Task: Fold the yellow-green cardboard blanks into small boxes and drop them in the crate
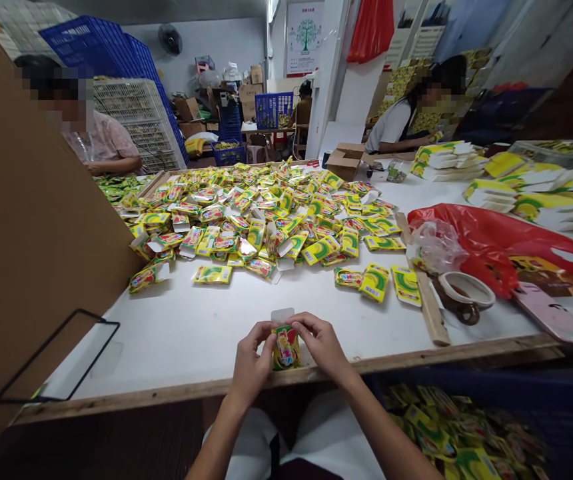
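Note:
At the table's front edge, a small yellow-and-green printed carton [285,348] is between my two hands, its white end flap standing up at the far end. My left hand [255,357] pinches the carton's upper left side with thumb and fingers. On the other side, the fingers of my right hand [320,340] are closed at its upper right corner near the flap. Beyond my hands spreads a big heap of similar cartons [266,213], several with end flaps open. A few loose cartons [375,283] lie to the right, nearer to me.
A large cardboard box [41,233] walls off the left, beside a black wire frame [59,357]. Rightward are a wooden strip [431,307], a brown mug [465,297], a red plastic bag [496,233] and a pink phone-like slab [556,317]. A blue crate [556,400] of packets stands below. Co-workers sit across.

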Available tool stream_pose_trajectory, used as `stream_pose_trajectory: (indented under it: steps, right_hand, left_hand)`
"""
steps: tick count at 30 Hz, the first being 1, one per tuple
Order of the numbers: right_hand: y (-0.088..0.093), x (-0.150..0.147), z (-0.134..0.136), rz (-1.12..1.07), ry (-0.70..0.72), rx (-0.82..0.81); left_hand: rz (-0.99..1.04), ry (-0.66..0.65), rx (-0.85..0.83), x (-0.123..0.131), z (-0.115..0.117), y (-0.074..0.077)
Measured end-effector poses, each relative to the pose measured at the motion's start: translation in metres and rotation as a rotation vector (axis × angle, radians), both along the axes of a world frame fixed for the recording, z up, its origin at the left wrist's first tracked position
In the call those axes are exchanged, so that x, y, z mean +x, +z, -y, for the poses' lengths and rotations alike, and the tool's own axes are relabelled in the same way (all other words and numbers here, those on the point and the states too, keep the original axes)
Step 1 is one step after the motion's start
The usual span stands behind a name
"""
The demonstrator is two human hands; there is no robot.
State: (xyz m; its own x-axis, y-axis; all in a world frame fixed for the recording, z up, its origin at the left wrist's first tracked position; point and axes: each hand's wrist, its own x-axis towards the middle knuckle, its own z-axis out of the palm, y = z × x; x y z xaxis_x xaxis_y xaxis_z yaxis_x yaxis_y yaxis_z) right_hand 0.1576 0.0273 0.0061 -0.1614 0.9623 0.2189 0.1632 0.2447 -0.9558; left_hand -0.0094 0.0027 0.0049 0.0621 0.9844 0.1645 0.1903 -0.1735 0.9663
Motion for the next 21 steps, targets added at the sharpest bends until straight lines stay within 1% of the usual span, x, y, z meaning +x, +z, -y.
stream_pose_trajectory:
  steps: [2,4,7,10,11,15,17,21]
  right_hand:
    - [0.000,0.002,-0.004,0.014,0.042,-0.014]
    - [0.000,0.002,-0.005,0.031,0.047,0.014]
    - [-0.001,0.000,-0.001,0.005,-0.030,0.070]
    - [-0.001,-0.004,0.008,-0.061,-0.126,0.084]
    - [0.000,-0.005,0.011,-0.061,-0.125,0.089]
    - [0.007,-0.006,0.018,-0.007,-0.029,0.125]
    - [0.010,-0.006,0.019,0.001,-0.039,0.124]
    - [0.014,-0.008,0.015,0.071,-0.118,0.094]
  left_hand:
    - [-0.007,-0.010,0.002,0.001,0.001,0.000]
    - [0.004,-0.009,0.019,0.003,0.002,0.000]
    - [0.084,0.034,0.045,0.008,0.003,-0.002]
    - [0.134,0.077,0.059,0.012,0.005,-0.003]
    - [0.115,0.076,0.072,0.013,0.006,-0.002]
    - [0.025,0.083,0.115,0.014,0.009,0.003]
    - [0.029,0.103,0.099,0.015,0.009,0.005]
    - [0.048,0.126,0.027,0.016,0.005,0.007]
